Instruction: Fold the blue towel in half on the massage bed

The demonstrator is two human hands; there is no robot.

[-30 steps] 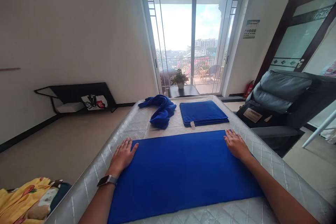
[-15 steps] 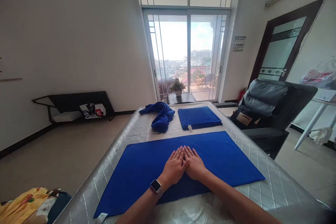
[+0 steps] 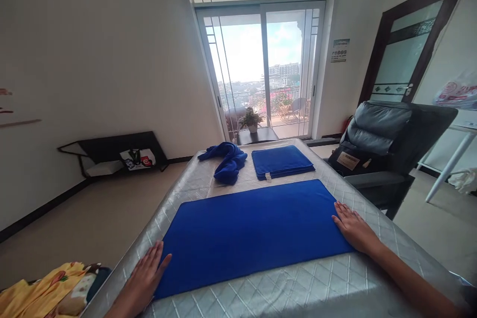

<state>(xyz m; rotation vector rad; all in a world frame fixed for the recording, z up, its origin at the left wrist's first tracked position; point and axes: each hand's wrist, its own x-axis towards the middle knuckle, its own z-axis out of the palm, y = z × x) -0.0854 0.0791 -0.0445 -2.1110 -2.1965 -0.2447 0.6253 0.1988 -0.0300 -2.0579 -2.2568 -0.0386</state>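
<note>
A blue towel [image 3: 253,233] lies spread flat, in a long rectangle, on the silver quilted mattress [image 3: 290,285]. At its left edge rests my left hand [image 3: 146,271], palm down, fingers stretched out and thumb apart. My right hand [image 3: 354,226] lies the same way over the right edge, its fingers extended. Neither hand grips anything. Beyond the spread towel sits a neat stack of folded blue towels [image 3: 282,161] with a white tag at its front. To the left of that stack is a crumpled blue cloth [image 3: 226,161].
A dark recliner [image 3: 387,144] with a black bag on it stands right of the mattress. Yellow patterned fabric [image 3: 52,288] lies low at the left. A black bench-like frame [image 3: 115,151] is by the wall. A potted plant [image 3: 252,120] stands before the sliding glass door.
My hands, side by side at the towel's middle before, have slid apart to its left and right edges. The towel's spread surface looks smooth. The view has shifted slightly.
</note>
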